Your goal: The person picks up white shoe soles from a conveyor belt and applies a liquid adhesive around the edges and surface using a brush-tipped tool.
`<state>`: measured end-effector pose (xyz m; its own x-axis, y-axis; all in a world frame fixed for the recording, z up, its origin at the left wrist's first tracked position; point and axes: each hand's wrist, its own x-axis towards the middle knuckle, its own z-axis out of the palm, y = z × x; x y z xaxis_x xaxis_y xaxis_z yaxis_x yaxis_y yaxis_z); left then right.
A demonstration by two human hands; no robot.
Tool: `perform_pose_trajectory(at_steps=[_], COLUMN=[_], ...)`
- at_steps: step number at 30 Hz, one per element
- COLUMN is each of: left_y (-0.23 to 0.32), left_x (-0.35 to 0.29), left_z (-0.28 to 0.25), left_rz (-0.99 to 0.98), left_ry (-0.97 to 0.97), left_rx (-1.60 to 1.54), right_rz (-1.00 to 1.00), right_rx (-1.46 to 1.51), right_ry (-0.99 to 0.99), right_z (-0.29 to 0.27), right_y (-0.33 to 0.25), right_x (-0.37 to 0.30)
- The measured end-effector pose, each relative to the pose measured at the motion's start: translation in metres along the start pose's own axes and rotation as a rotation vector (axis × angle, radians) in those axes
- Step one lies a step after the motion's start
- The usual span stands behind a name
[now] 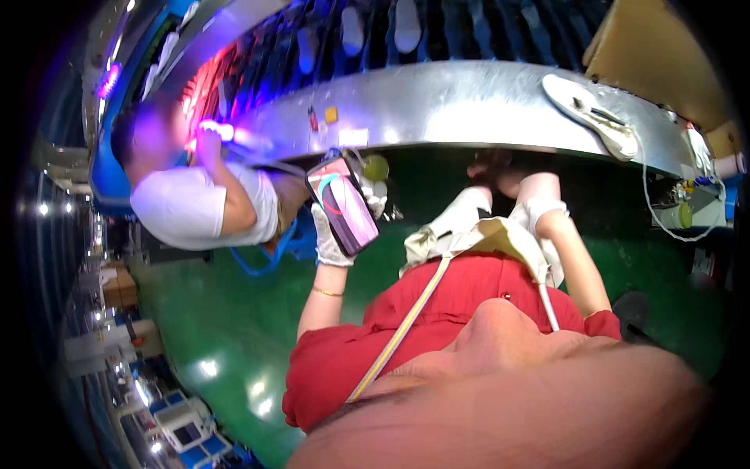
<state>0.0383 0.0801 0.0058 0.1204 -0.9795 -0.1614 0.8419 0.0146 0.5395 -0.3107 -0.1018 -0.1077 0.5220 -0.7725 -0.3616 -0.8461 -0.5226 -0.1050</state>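
My left hand (330,238), in a white glove, is wrapped round a smartphone (344,207) with a lit pink and teal screen. Its gloved fingertips show along the phone's far right edge. Down by my lap rests my right hand (544,213), with white glove fabric around the wrist, beside the cream apron (500,238). Its fingers are not clear enough to read. Ahead on the metal ledge (469,102) lies a white shoe (590,117), well beyond my right hand.
A conveyor (437,31) carrying several pale soles runs behind the ledge. To the left a co-worker in a white shirt (191,203) sits holding a glowing light, near a blue stool (293,242). A cardboard box (656,62) stands far right; a white cord (645,187) hangs below it.
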Motion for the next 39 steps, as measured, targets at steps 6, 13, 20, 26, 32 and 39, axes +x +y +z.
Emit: perform_pose_trajectory(at_steps=[6, 13, 20, 26, 32, 39], left_y=[0.002, 0.015, 0.030, 0.042, 0.028, 0.003], left_x=[-0.039, -0.088, -0.139, -0.160, -0.185, -0.198], left_z=[-0.044, -0.098, -0.121, -0.083, -0.075, -0.060], left_rz=[-0.122, -0.439, -0.799, -0.689, -0.650, -0.596], left_ry=[0.166, 0.248, 0.562, 0.585, 0.493, 0.334], left_rx=[-0.059, 0.021, -0.107, -0.372, -0.484, -0.490], right_rz=[-0.676, -0.820, -0.804, -0.767, -0.759, -0.761], right_rx=[0.652, 1.213, 1.042, 0.937, 0.873, 0.847], right_ry=[0.154, -0.593, -0.358, -0.333, -0.375, -0.415], right_z=[-0.108, -0.040, -0.056, -0.056, -0.066, -0.067], right_y=[-0.067, -0.074, -0.082, -0.094, -0.105, -0.103], right_x=[-0.046, -0.052, -0.056, -0.046, -0.042, -0.037])
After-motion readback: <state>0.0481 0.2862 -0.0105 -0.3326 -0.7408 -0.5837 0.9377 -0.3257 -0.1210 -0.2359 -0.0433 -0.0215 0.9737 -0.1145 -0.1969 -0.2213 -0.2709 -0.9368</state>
